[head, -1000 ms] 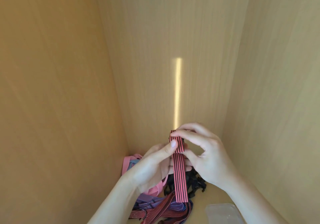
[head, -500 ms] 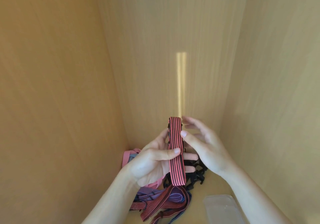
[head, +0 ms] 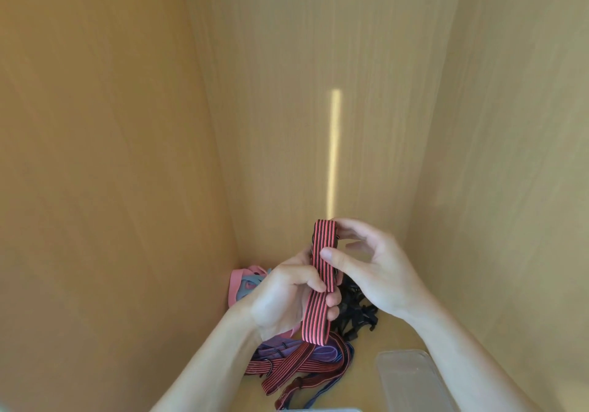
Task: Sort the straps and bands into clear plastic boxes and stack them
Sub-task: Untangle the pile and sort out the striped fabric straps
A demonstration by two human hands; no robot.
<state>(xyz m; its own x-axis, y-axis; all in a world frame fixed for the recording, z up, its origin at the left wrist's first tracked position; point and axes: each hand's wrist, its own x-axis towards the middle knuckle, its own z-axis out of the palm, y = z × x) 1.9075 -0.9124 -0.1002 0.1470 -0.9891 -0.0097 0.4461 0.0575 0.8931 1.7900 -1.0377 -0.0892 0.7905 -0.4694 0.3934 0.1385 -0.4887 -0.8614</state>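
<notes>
Fingers (head: pixel 314 282) of the left hand (head: pixel 283 303) were closed around a folded red-and-black striped band (head: pixel 322 281) at lower centre; the right hand (head: pixel 379 271) pinched its top between thumb and fingertips. Both hands hid part of the strap pile (head: pixel 306 364) beneath. A clear plastic box (head: pixel 411 379) was cut off at the bottom right. No writing was legible.

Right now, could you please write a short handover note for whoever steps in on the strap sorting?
Left hand: closed on the folded red-and-black striped strap, held upright.
Right hand: thumb and fingertips pinching the strap's upper part.
Loose straps pile lies on the shelf floor below; pink bands sit in the left corner, black buckles behind.
Clear plastic box, lower right, looks empty.
Done: nothing visibly boxed.
Left: finish folding, box everything, stack.
</notes>
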